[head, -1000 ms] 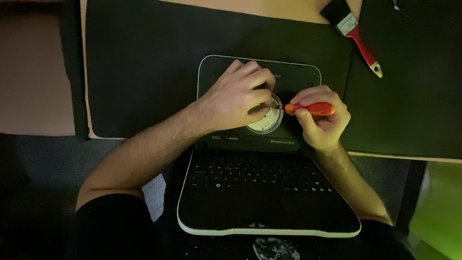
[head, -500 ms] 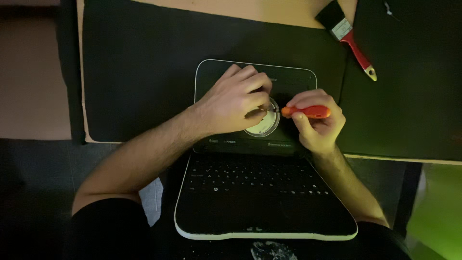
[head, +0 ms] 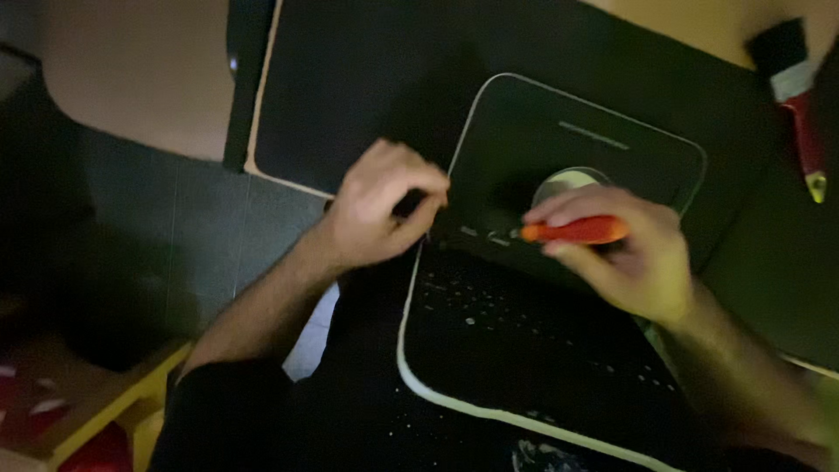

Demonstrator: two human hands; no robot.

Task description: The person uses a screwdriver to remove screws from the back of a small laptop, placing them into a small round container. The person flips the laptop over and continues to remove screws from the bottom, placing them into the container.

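Note:
A black laptop-like device [head: 489, 350] with a pale rim lies open in front of me, its keyboard toward me. A round pale disc [head: 566, 182] shows on its upper half. My right hand [head: 634, 258] grips an orange-handled screwdriver [head: 577, 231] held level just below the disc, tip pointing left. My left hand [head: 380, 210] hovers at the device's left edge with its fingers pinched together. The blur hides whether anything small is between them.
The device rests partly on a black mat [head: 350, 96] over a tan tabletop [head: 131, 79]. A paint brush [head: 800, 114] with a red handle lies at the upper right. Yellow and red objects [head: 79, 419] sit low at the bottom left.
My left hand has come off the round disc and moved left past the device's edge, fingers pinched. The view has swung and tilted. The right hand keeps the screwdriver by the disc.

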